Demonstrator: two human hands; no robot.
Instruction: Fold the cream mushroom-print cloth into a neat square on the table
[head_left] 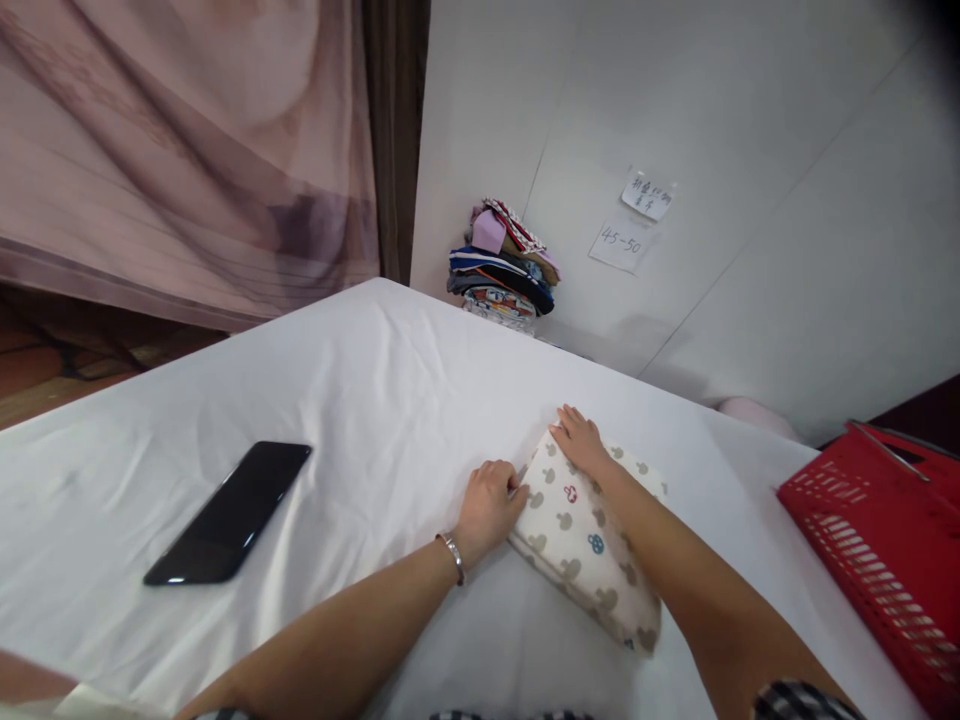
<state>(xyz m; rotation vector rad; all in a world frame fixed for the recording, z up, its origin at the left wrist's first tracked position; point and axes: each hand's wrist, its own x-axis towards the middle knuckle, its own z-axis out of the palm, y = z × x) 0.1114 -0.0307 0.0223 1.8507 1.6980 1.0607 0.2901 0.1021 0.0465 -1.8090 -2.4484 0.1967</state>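
A folded cream cloth with small grey, red and blue prints [581, 545] lies on the white-covered table [360, 390]. My left hand [489, 505], a bracelet on its wrist, is closed and pinches the cloth's left edge. My right hand [579, 440] lies flat with fingers stretched on the cloth's far corner.
A black phone [231, 512] lies on the table to the left. A stack of folded clothes [501, 270] stands at the far edge against the white wall. A red plastic basket [885, 545] sits at the right. Two paper notes [634, 220] hang on the wall. A pink curtain [180, 150] hangs at left.
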